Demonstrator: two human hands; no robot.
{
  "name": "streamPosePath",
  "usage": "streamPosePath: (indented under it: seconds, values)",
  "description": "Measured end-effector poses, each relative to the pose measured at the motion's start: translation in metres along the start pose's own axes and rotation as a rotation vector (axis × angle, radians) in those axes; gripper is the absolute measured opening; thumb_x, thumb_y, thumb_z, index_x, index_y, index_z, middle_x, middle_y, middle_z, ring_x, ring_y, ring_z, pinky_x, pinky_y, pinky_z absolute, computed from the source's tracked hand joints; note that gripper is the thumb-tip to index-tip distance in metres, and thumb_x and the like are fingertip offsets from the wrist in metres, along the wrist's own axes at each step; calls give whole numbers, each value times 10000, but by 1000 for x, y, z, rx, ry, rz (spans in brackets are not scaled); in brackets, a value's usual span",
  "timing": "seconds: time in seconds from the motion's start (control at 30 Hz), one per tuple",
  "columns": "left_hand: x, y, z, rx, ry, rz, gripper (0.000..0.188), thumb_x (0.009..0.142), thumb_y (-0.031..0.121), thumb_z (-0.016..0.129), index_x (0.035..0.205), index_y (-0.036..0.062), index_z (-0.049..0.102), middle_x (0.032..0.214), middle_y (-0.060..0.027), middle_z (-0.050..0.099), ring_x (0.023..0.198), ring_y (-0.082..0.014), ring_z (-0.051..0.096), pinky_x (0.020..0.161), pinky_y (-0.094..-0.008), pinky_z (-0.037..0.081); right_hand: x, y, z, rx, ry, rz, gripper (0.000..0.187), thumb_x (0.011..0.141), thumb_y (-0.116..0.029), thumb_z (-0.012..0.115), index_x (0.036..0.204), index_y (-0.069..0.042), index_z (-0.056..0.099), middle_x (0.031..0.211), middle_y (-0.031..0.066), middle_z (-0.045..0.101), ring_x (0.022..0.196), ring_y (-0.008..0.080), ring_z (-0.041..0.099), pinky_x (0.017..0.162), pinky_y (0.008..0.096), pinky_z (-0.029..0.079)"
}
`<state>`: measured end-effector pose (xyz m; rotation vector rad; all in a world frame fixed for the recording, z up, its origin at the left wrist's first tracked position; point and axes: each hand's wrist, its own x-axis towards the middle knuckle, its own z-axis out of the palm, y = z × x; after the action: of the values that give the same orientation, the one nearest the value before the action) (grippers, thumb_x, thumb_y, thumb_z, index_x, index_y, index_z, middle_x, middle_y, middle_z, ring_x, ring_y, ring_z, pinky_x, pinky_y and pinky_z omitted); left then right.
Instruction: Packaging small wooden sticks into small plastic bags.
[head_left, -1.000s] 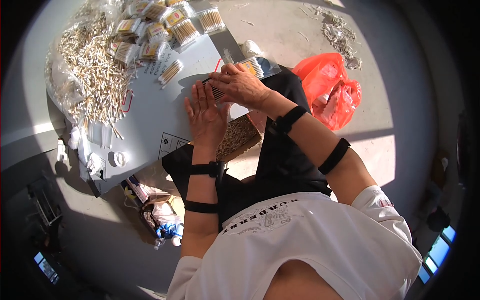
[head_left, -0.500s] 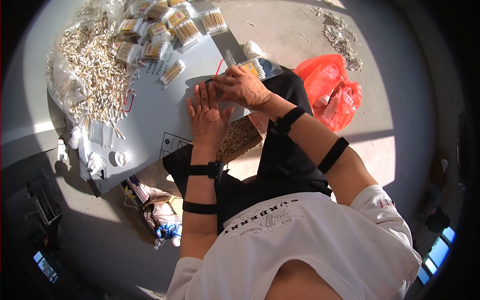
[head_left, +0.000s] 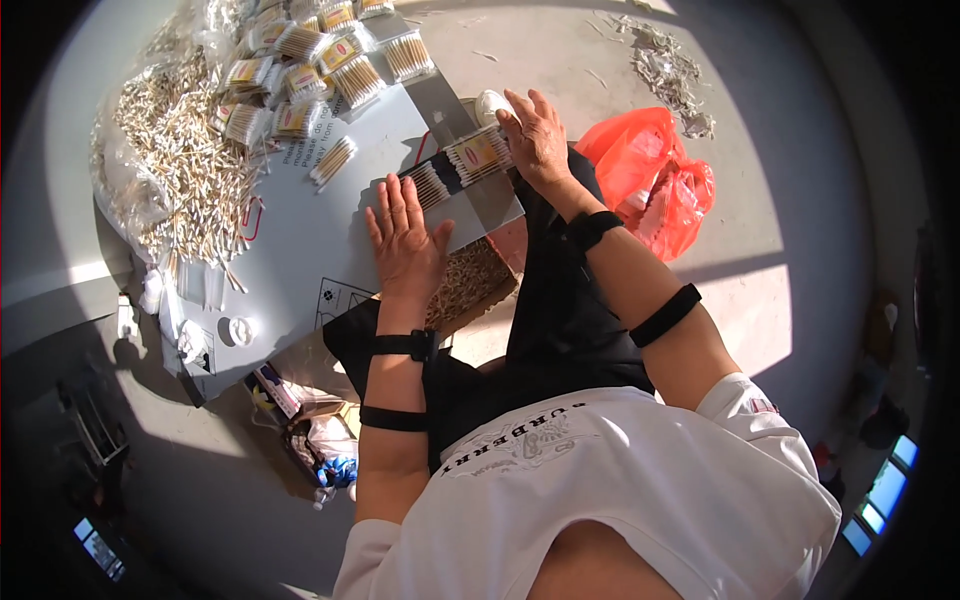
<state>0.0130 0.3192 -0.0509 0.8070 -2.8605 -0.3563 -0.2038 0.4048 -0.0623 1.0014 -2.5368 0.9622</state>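
Observation:
My left hand lies palm down on the grey board, fingers stretched out. Its fingertips are beside a row of loose cotton swabs on a dark strip. Right of this row lies a flat pack of cotton swabs with a yellow label. My right hand is at the pack's right end, its fingers apart and raised. Whether its underside touches the pack is hidden. A small loose bunch of cotton swabs rests farther left on the board.
A large heap of loose cotton swabs in clear plastic covers the board's left. Several filled swab packs are piled at the back. A box of swabs sits below the board's near edge. A red plastic bag stands on the floor at right.
My right hand has moved right, off the loose row of swabs to the end of the labelled pack, and its fingers have spread. The row and pack now show more fully. My left hand stays nearly in place.

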Motion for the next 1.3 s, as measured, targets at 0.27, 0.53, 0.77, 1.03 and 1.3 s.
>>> streamPosePath:
  seconds: [0.27,0.53,0.77,1.03,1.3]
  values:
    - [8,7,0,-38,-27,-11,850,931,659,238,1486,15,202,1553,-201,160,1457,-334,89,1159,-520,57,7,-2,5,328,-401,399,603,880,-639,481,937,-73,682,858,177,673,901,357,637,760,429,492]
    - [12,11,0,60,-31,-7,747,966,520,353,1493,20,179,1559,-175,156,1456,-325,99,1163,-508,67,-1,2,16,468,-334,381,545,876,-514,622,738,13,612,580,142,507,543,213,439,570,363,422]
    - [18,21,0,111,-2,-3,758,935,465,490,1484,22,214,1554,-152,193,1445,-296,167,1166,-480,105,-2,5,24,480,-315,377,520,865,-503,630,717,-4,628,605,176,574,595,343,582,569,399,445]
    - [26,29,8,152,-5,12,788,907,483,530,1476,23,238,1553,-145,203,1442,-290,182,1163,-478,117,-2,5,24,488,-341,416,536,852,-522,636,721,-3,615,614,174,570,586,335,552,569,396,443]
    - [27,29,14,158,13,16,806,885,475,571,1472,24,250,1547,-143,221,1436,-291,199,1158,-483,133,-2,2,23,513,-330,418,502,860,-491,638,719,-10,605,640,182,582,625,368,565,579,413,447]
